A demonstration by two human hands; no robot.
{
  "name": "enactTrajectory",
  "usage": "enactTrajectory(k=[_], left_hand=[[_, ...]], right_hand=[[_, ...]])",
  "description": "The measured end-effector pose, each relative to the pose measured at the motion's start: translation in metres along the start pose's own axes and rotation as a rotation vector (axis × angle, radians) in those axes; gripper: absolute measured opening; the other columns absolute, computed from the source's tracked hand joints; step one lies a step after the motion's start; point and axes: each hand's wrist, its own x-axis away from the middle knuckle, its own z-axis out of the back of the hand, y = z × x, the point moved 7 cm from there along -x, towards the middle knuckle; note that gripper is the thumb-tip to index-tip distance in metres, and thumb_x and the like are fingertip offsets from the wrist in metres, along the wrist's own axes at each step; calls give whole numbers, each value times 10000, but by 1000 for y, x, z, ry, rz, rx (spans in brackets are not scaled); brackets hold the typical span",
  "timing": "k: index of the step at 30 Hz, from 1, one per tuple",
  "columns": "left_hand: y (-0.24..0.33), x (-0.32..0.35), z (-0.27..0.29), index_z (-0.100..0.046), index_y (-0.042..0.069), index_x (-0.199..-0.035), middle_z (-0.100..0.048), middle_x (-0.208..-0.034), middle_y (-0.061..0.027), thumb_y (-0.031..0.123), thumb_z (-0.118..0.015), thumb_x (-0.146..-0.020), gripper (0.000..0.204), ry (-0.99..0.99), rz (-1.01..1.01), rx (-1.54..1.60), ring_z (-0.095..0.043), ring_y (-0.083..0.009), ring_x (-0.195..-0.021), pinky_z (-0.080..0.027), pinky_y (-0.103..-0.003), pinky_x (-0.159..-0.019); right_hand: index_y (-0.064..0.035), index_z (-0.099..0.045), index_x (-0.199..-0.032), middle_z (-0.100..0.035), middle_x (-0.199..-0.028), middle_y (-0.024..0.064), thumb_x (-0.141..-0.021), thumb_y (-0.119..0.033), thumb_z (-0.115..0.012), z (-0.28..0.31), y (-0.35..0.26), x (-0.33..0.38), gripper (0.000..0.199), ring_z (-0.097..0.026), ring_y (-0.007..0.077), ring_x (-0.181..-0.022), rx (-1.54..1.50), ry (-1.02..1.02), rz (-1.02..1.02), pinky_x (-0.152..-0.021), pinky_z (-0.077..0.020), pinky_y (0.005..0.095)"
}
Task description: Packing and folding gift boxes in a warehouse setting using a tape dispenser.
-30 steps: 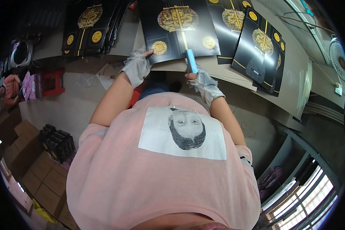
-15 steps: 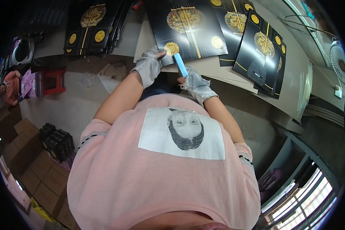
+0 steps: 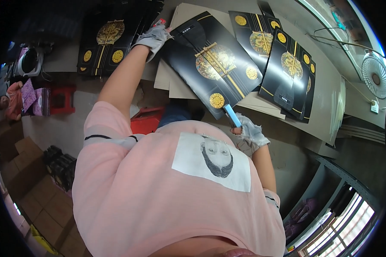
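A flat black printed sheet (image 3: 210,60) with gold round emblems lies slanted on the table in front of me. My left hand (image 3: 153,36), in a grey fingerless glove, is stretched far out and curls over the sheet's far corner; a small red thing shows by its fingertips. My right hand (image 3: 251,132), gloved the same way, stays close to my chest at the sheet's near edge. It grips a light blue stick-shaped tool (image 3: 232,115) whose tip touches the sheet just below a gold disc.
More black and gold sheets lie in stacks at the left (image 3: 105,43) and right (image 3: 287,64). Brown cardboard (image 3: 176,81) lies under the middle sheet. A fan (image 3: 375,79) stands far right. A red stool (image 3: 62,98), cardboard boxes (image 3: 25,171) and another person (image 3: 10,100) are on the floor at left.
My left arm has reached from the sheet's near edge out to its far corner. The sheet has slid and turned toward me. The right hand with the blue tool dropped closer to my chest.
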Motion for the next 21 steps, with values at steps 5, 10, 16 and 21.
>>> enactTrajectory(k=[5, 10, 16, 21], left_hand=[[10, -7, -10, -479, 37, -1251, -431, -1322, -193, 574, -364, -867, 670, -234, 117, -134, -398, -344, -1236, -321, -424, -1023], [-17, 7, 4, -522, 45, -1222, -540, -1232, -117, 439, -538, -857, 538, -66, 182, 663, -483, -233, -1167, -348, -342, -996], [-43, 71, -42, -537, 38, -1206, -575, -1186, -118, 364, -588, -850, 485, -245, 545, 1807, -557, -247, -1072, -454, -337, -880], [-7, 92, -108, -534, 142, -826, -578, -735, -1, 129, -591, -854, 65, -373, 215, 1965, -583, -154, -619, -537, -296, -633]], right_hand=[[-5, -549, -942, -497, -831, 29, -627, -137, -731, 12, -16, 17, 386, -464, 144, -773, -171, 176, -194, -690, -407, 260], [32, -522, -982, -564, -810, 139, -602, -221, -651, 16, -25, 21, 474, -564, 231, -743, -671, 181, 5, -675, -465, 316], [39, -468, -1074, -563, -833, 149, -657, -220, -587, 34, -44, 4, 505, -565, 250, -763, -1043, 508, 155, -731, -463, 330], [29, -466, -1107, -579, -767, 129, -796, -159, -539, 34, 52, -18, 371, -597, 258, -690, -1011, 636, -221, -677, -509, 355]])
